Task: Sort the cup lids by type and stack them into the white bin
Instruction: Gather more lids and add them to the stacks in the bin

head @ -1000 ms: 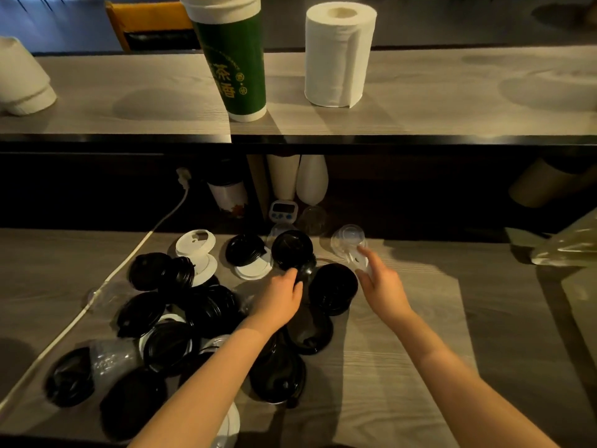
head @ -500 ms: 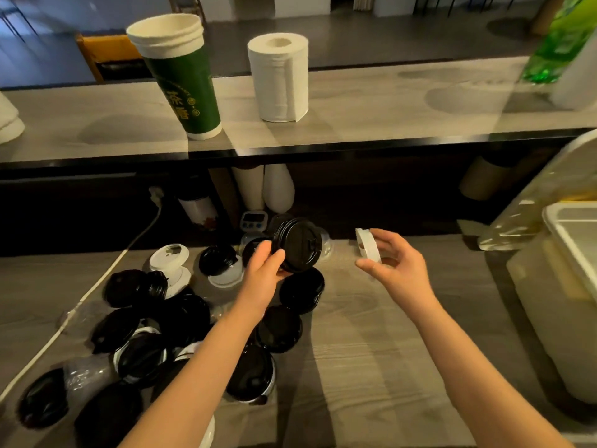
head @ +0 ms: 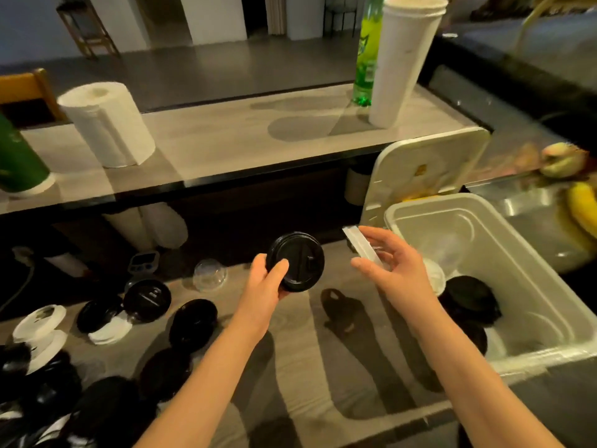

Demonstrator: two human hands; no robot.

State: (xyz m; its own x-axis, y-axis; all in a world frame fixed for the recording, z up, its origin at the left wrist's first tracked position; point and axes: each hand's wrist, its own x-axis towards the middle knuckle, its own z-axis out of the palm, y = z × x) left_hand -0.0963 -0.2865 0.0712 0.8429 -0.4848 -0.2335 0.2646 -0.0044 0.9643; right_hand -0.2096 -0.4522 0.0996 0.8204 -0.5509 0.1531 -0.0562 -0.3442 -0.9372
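Black lid (head: 295, 262) sits pinched in the left hand (head: 263, 284) beside the white bin (head: 546, 352); right hand (head: 392, 271) loosely holds 1 clear lid (head: 361, 248), which could slip onto the wrong stack.

Lower-left black lids (head: 42, 412) are blurred and cropped.

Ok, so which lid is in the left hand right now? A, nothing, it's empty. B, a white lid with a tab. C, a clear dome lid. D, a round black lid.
D: the left hand grips a round black lid by its edge, above the counter, while the right hand pinches a pale lid beside the white bin.
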